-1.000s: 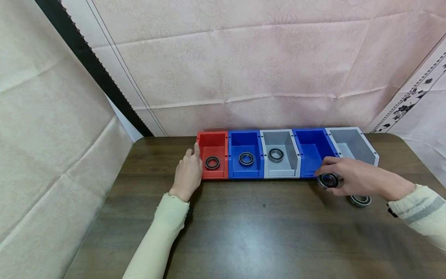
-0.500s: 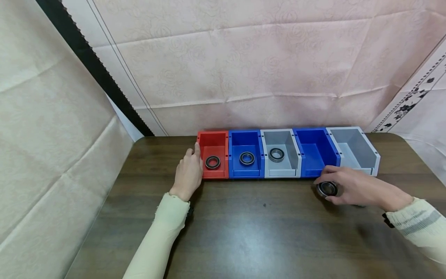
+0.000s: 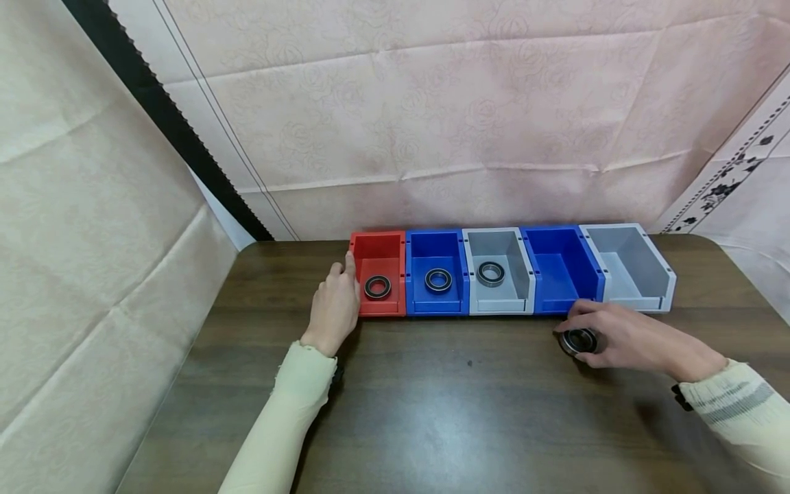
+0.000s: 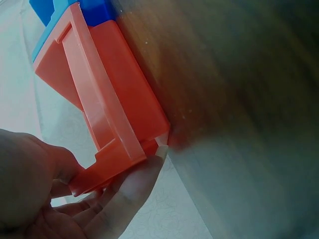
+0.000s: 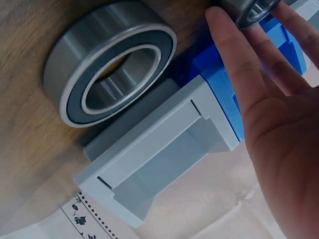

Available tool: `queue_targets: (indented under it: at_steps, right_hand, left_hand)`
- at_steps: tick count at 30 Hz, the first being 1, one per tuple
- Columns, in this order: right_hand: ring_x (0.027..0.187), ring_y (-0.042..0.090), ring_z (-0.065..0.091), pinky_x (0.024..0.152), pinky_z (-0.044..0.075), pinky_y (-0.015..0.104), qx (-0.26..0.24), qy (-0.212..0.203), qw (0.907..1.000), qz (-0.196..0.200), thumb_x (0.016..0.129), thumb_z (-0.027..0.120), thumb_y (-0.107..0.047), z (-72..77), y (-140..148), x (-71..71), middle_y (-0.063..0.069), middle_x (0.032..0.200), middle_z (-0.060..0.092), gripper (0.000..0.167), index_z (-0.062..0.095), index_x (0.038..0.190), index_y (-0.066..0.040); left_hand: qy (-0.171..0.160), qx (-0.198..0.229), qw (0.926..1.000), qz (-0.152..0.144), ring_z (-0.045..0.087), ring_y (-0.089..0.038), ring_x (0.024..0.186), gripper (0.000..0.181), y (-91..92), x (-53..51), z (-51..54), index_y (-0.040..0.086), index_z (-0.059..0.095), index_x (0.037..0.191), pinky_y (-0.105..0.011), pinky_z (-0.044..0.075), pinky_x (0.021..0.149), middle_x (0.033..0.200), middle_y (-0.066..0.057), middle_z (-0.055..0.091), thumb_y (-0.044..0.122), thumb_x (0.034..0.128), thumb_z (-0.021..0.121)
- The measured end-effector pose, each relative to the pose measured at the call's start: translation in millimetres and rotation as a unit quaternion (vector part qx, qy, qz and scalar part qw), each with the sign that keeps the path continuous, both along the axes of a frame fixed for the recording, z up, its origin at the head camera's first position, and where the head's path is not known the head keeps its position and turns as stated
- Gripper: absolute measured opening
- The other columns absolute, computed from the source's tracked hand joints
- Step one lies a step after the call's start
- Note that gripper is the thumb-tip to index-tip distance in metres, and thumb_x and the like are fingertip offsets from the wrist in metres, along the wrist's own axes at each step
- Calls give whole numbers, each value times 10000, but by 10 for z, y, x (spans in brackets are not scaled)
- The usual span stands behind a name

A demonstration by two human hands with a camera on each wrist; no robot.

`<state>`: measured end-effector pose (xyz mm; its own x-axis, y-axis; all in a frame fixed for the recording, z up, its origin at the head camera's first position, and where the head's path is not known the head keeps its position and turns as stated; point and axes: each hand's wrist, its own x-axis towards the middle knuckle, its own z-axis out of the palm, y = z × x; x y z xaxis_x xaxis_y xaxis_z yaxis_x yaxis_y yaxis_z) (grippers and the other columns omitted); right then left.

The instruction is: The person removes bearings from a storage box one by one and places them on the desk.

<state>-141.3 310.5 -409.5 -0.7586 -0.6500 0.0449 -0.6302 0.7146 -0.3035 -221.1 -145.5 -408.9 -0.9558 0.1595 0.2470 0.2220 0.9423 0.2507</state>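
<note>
Against the outer left side of the red bin [image 3: 379,254] lies my left hand [image 3: 333,309], index finger extended along the wall. The left wrist view shows thumb and fingers of my left hand [image 4: 104,199] gripping the near corner of the red bin [image 4: 124,74]. My right hand [image 3: 632,339] pinches a ring bearing [image 3: 579,341] just in front of the right blue bin [image 3: 561,271]. In the right wrist view, the bearing [image 5: 246,12] is between fingertips of my right hand [image 5: 279,104]. Another bearing [image 5: 109,64] appears large there; my right hand hides it in the head view.
Single bearings lie in the red bin, the left blue bin [image 3: 437,245] and the middle grey bin [image 3: 500,296]. A right grey bin [image 3: 636,264] ends the row. Cloth [image 3: 481,116] hangs behind the wooden table [image 3: 432,412].
My right hand has drawn the bearing back from the right blue bin's front edge toward me, covering the loose bearing beside it. My left hand has stayed put.
</note>
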Motion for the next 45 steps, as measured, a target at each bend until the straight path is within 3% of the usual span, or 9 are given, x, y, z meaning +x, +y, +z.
queue_targets:
  at_steps: [9,16,25,33,38,45]
  right_hand:
    - [784,-21,517,642,479,194,341,236,9990,-145,778,862,-231,7,-47,-8,-90,1049,623,383,767,1149,-216]
    - [849,6,582,700,544,238,378,453,9982,-111,771,875,-252,-9,-59,9,-91,1063,642,399,762,1152,-217]
    - [913,44,625,760,567,303,345,490,9962,-634,808,850,-426,105,-78,23,-129,1065,656,385,761,1138,-249]
    - [967,144,666,826,599,432,16,971,9922,-780,816,863,-275,242,-163,-93,-47,1030,692,323,770,1111,-182]
    - [1020,199,650,856,590,493,-109,1215,9891,-826,811,867,-276,264,-233,-163,-4,1080,679,347,768,1129,-180]
    - [1126,283,595,913,557,600,-386,999,9887,-1048,841,845,-255,289,-366,-278,72,1205,634,411,727,1222,-157]
  left_hand:
    - [54,1,10000,19,661,-281,655,602,-24,5,3,-3,377,1557,-426,632,649,1219,-272,606,106,1009,601]
    - [380,-159,9991,-113,664,-292,593,555,-23,0,-32,-40,402,1532,-403,597,529,1169,-270,619,86,1018,571]
    - [339,-31,9994,-106,620,-262,575,576,-8,1,-37,-32,417,1526,-390,593,522,1149,-265,622,76,994,610]
    - [338,-18,9994,-116,655,-285,598,566,-3,-7,-24,-33,422,1523,-405,611,557,1172,-274,623,78,999,603]
    - [392,-94,9991,-129,654,-281,580,553,8,-2,-29,-42,425,1518,-397,603,537,1165,-275,629,90,1009,594]
    - [457,-164,9987,-119,642,-258,557,535,1,1,-38,-48,428,1514,-376,588,510,1176,-276,633,96,1020,578]
